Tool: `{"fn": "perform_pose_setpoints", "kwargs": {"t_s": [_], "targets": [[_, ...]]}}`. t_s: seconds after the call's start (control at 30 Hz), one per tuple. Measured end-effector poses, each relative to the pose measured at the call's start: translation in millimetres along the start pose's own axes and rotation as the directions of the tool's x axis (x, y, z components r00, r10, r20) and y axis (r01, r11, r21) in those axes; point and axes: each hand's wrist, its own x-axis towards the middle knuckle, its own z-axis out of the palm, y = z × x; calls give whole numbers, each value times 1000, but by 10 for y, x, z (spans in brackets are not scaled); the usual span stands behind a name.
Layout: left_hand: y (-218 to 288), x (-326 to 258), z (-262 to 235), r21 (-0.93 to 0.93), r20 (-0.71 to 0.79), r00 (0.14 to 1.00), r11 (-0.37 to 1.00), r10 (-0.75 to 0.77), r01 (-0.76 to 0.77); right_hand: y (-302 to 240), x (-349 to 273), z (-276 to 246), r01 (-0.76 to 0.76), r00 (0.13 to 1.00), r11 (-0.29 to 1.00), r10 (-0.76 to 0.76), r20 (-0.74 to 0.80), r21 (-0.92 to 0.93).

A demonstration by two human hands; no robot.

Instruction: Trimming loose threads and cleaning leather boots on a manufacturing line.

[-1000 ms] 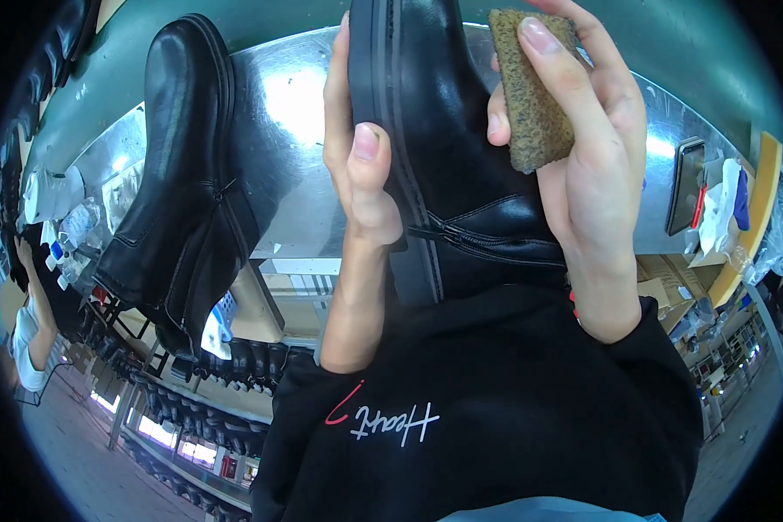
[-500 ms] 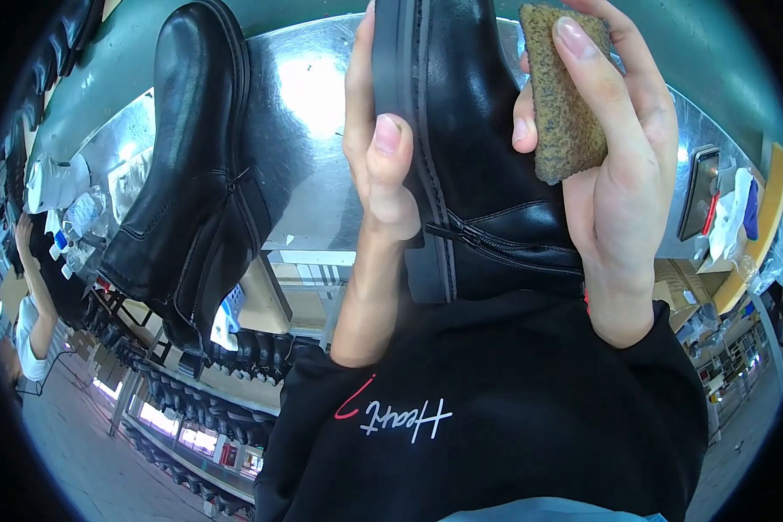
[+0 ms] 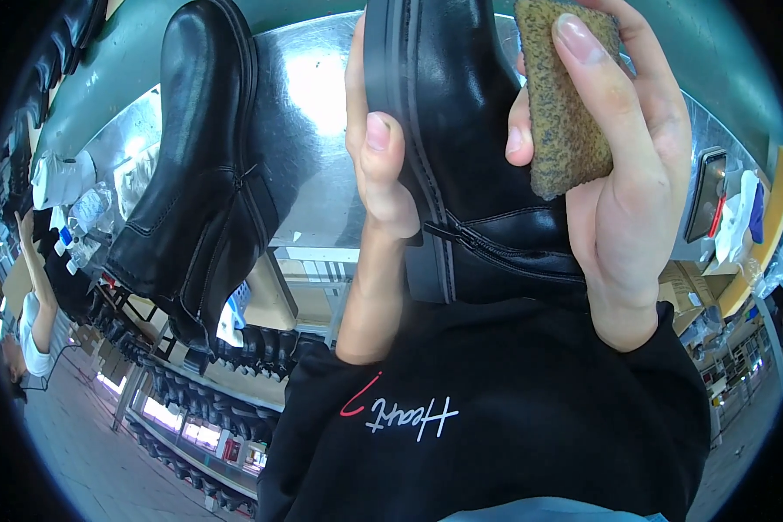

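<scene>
A black leather ankle boot (image 3: pixel 470 130) with a side zip lies on its side in front of me, its sole edge turned to the left. My left hand (image 3: pixel 381 174) is closed round that sole edge, thumb on the near face and fingers behind. Over the boot's right side, my right hand (image 3: pixel 631 165) grips a brown speckled sponge block (image 3: pixel 570 130) between thumb and fingers. Whether the sponge touches the leather I cannot tell. To the left rests a second black boot (image 3: pixel 204 113), also with a zip, touched by neither hand.
Under the boots is a shiny metal worktop (image 3: pixel 313 191). At right lie a phone (image 3: pixel 706 196), a red pen (image 3: pixel 717 216) and white sheets (image 3: pixel 739 213). Clear plastic packets (image 3: pixel 87 209) sit at left. Racks of black footwear (image 3: pixel 209 404) stand below; another person (image 3: pixel 35 322) is at far left.
My right hand and the sponge have shifted slightly down and the hand a little to the right. The held boot has barely moved, and both grips are unchanged.
</scene>
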Motion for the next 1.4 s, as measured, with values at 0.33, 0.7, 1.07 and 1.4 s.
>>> {"fn": "perform_pose_setpoints", "kwargs": {"t_s": [0.33, 0.7, 1.07, 1.4], "targets": [[-14, -6, 47, -28, -41, 998, 998, -56, 55, -23, 70, 44, 53, 997, 989, -44, 63, -140], [-17, -11, 75, -20, 24, 997, 997, -75, 76, -84, 159, 79, 121, 989, 943, -88, 121, -309], [22, 51, 388, 17, -127, 985, 994, 114, -112, -151, 116, 16, 193, 974, 868, -114, 195, -457], [-16, 66, 217, 302, 63, 991, 944, 116, -130, -182, 243, 4, 252, 962, 765, -130, 241, -593]]}}
